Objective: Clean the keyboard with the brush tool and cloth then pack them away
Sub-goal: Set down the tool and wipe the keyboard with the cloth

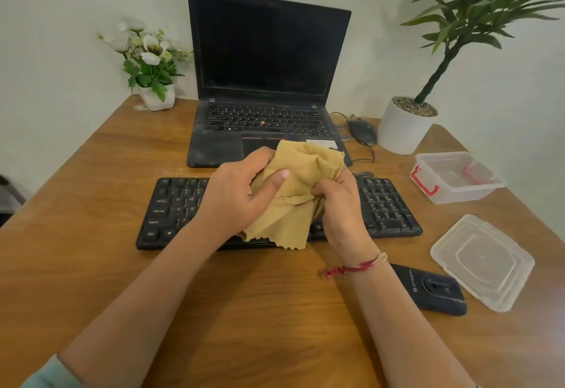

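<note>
A tan cloth [301, 173] is bunched up between both hands, held just above the middle of a black keyboard [174, 204] on the wooden desk. My left hand [238, 195] grips its left side with the thumb pressed on top. My right hand [342, 204] clutches its right edge; a red thread band circles that wrist. The cloth's ragged lower corner hangs over the keyboard's front edge. The hands and cloth hide the keyboard's middle. A black brush tool [428, 289] lies on the desk near my right forearm.
A dusty open laptop [266, 60] stands behind the keyboard, with a wired mouse [362, 130] to its right. A clear box with red clips [455, 178] and its separate lid [483, 260] sit on the right. A flower pot [157, 97] and a potted plant [403, 127] stand at the back.
</note>
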{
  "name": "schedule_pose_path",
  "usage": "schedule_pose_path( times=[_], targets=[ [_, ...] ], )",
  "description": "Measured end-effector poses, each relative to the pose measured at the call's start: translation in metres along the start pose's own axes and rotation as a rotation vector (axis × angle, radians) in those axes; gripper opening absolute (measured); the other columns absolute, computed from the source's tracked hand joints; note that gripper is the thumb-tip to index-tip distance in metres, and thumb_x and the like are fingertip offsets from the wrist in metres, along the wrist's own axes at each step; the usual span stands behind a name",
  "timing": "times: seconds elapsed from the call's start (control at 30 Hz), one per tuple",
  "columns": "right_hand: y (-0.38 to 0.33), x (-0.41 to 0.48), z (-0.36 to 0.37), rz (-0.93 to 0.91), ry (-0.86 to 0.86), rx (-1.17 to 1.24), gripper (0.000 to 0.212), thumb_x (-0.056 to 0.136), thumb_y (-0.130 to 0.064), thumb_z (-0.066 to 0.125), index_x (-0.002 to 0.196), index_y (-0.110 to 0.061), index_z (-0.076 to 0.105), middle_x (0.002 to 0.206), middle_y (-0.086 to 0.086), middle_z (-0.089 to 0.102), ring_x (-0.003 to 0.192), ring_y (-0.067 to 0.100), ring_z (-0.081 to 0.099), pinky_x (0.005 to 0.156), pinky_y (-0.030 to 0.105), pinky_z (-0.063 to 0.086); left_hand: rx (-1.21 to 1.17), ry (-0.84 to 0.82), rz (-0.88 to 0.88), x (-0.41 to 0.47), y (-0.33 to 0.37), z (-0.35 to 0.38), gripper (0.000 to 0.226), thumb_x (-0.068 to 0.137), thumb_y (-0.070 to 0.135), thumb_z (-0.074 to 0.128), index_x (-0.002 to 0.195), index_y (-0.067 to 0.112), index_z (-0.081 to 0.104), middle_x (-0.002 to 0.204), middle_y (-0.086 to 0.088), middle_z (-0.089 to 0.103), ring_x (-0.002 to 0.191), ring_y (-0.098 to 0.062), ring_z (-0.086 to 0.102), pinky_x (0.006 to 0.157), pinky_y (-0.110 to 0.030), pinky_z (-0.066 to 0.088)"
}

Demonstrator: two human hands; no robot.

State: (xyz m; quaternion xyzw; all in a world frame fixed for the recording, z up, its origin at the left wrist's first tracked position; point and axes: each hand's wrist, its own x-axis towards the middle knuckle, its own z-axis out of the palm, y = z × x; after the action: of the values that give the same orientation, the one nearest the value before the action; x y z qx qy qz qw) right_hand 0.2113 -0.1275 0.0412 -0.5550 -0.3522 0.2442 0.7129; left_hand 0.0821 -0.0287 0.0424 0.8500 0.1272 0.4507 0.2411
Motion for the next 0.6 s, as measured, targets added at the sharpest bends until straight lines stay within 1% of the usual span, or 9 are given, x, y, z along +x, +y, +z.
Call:
schedule_pose_path(
  times=[0.07,0.13,0.23,0.3,0.37,0.4,0.47,0.57,0.6],
  targets=[
    [-0.002,0.001,-0.004,0.014,0.029,0.006,0.051,0.074,0.016,0.039,0.116,-0.007,0.057,0.091,-0.004,0.064,0.078,0.002,0.061,0.064,0.020,0.049,-0.064,-0.019,-0.071,0.001,-0.002,-0.002,0.029,0.091,0.040,0.051,0.086,0.011,0.057,0.057,-0.001,0.048,0.048,-0.018,0.046,0.044,-0.043,0.038],
    [-0.005,0.001,-0.008,-0.023,0.031,-0.003,0.056,0.082,0.014,0.045,0.132,-0.012,0.047,0.100,-0.001,0.063,0.085,0.005,0.061,0.068,0.022,0.052,-0.098,-0.037,-0.080,0.003,0.001,-0.005,0.030,0.091,0.040,0.051,0.085,0.012,0.057,0.060,-0.005,0.050,0.052,-0.022,0.048,0.047,-0.045,0.039],
    [-0.011,0.001,-0.018,-0.223,-0.087,-0.328,0.071,0.081,-0.028,0.068,0.144,-0.024,0.036,0.131,0.002,0.051,0.121,0.012,0.051,0.097,0.030,0.048,-0.002,-0.131,0.009,0.005,0.004,-0.010,0.031,0.092,0.042,0.047,0.081,0.015,0.054,0.057,0.003,0.048,0.048,-0.016,0.046,0.041,-0.034,0.035],
    [-0.016,0.000,-0.020,-0.341,-0.239,-0.621,0.085,0.072,-0.046,0.074,0.145,-0.031,0.033,0.143,-0.003,0.043,0.133,0.009,0.039,0.108,0.026,0.038,0.140,-0.204,0.138,0.006,0.006,-0.011,0.028,0.091,0.040,0.046,0.081,0.017,0.057,0.059,0.013,0.049,0.048,-0.008,0.044,0.043,-0.021,0.030],
    [-0.023,0.001,-0.019,-0.347,-0.326,-0.707,0.073,0.070,-0.041,0.079,0.136,-0.031,0.047,0.132,-0.011,0.055,0.124,0.004,0.047,0.104,0.028,0.040,0.235,-0.223,0.221,0.007,0.008,-0.009,0.024,0.090,0.037,0.048,0.087,0.019,0.064,0.066,0.016,0.054,0.055,-0.004,0.048,0.048,-0.017,0.032],
    [-0.027,0.001,-0.020,-0.302,-0.362,-0.671,0.057,0.072,-0.033,0.081,0.125,-0.027,0.060,0.116,-0.013,0.064,0.109,0.002,0.057,0.094,0.028,0.046,0.243,-0.218,0.233,0.008,0.009,-0.008,0.025,0.089,0.036,0.049,0.091,0.019,0.067,0.070,0.013,0.059,0.058,-0.005,0.052,0.050,-0.018,0.037],
    [-0.036,0.002,-0.031,-0.238,-0.409,-0.642,0.028,0.073,-0.023,0.081,0.100,-0.018,0.072,0.083,-0.011,0.068,0.077,0.003,0.060,0.070,0.024,0.049,0.197,-0.211,0.216,0.011,0.015,-0.006,0.027,0.088,0.039,0.050,0.096,0.019,0.068,0.077,0.011,0.066,0.065,-0.006,0.059,0.052,-0.024,0.046],
    [-0.051,0.003,-0.054,-0.262,-0.367,-0.744,0.028,0.073,-0.034,0.077,0.087,-0.010,0.072,0.077,0.006,0.068,0.073,0.019,0.060,0.064,0.039,0.048,0.016,-0.204,0.089,0.018,0.030,-0.004,0.025,0.083,0.045,0.060,0.094,0.025,0.068,0.079,0.015,0.066,0.058,-0.004,0.056,0.051,-0.023,0.048],
    [-0.057,0.003,-0.063,-0.273,-0.328,-0.724,0.025,0.074,-0.031,0.078,0.085,-0.010,0.072,0.077,0.006,0.068,0.074,0.019,0.060,0.065,0.037,0.049,-0.040,-0.206,0.020,0.021,0.035,-0.001,0.023,0.080,0.046,0.066,0.092,0.027,0.068,0.078,0.016,0.065,0.053,-0.006,0.053,0.048,-0.021,0.046]
  ],
)
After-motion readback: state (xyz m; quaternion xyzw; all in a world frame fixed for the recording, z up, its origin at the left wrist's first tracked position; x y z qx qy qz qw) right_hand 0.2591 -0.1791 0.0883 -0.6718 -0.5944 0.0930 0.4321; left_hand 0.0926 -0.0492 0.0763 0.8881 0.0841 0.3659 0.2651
